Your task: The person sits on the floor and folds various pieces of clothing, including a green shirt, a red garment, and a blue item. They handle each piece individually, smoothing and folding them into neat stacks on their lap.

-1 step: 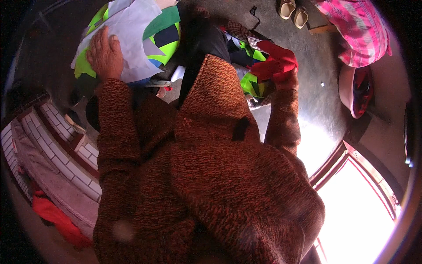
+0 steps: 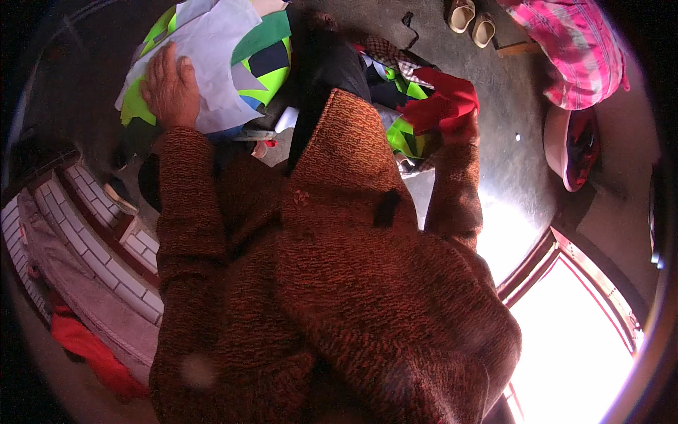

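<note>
My left hand (image 2: pixel 171 88) lies flat with its fingers stretched out on a white cloth piece (image 2: pixel 222 67). That piece tops a heap of fabric pieces, among them a neon-yellow piece (image 2: pixel 134 99) and a green piece (image 2: pixel 261 39). Over on the right, my right hand (image 2: pixel 462 128) grips a red cloth (image 2: pixel 445 99); the cloth covers most of its fingers. Beneath and beside the red cloth is a second heap of neon, dark and pale scraps (image 2: pixel 401 134), with a checked cloth (image 2: pixel 388 55) along it.
Two beige shoes (image 2: pixel 483 32) stand on the grey floor (image 2: pixel 512 92) at the far right. Closer in, a pink plaid cloth (image 2: pixel 575 53) hangs above a pale basin (image 2: pixel 558 148). At left, a mauve cloth (image 2: pixel 78 261) and a red garment (image 2: pixel 92 353) lie by white brickwork (image 2: pixel 99 194).
</note>
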A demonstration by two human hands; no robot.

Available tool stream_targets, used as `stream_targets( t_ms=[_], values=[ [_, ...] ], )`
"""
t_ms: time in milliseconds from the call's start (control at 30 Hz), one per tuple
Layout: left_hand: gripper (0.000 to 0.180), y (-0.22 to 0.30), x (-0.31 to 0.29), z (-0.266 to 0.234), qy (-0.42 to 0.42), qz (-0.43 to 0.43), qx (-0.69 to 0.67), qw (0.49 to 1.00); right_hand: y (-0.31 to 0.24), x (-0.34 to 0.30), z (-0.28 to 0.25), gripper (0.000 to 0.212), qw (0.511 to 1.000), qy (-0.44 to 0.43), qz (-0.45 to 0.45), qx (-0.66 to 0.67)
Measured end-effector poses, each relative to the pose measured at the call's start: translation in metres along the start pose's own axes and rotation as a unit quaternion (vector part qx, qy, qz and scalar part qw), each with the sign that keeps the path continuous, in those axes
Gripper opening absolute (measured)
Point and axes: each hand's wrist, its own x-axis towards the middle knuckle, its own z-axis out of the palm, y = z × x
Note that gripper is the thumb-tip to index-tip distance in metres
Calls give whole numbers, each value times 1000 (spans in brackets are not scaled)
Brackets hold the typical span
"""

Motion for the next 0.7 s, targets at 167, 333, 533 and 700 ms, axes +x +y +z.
stream_targets(
  t_ms=[167,333,533,700],
  values=[
    [45,5,-4,-2,3,-12,18,1000,0,12,49,65,991,-127,-29,-27],
    [45,4,-6,-5,3,-10,39,999,12,0,168,53,977,-211,-18,-4],
    [47,10,-7,-10,19,-6,20,1000,44,-12,236,57,966,-247,69,35],
    [58,8,-10,-17,34,-26,-196,980,94,-22,246,58,945,-270,162,86]
  ],
)
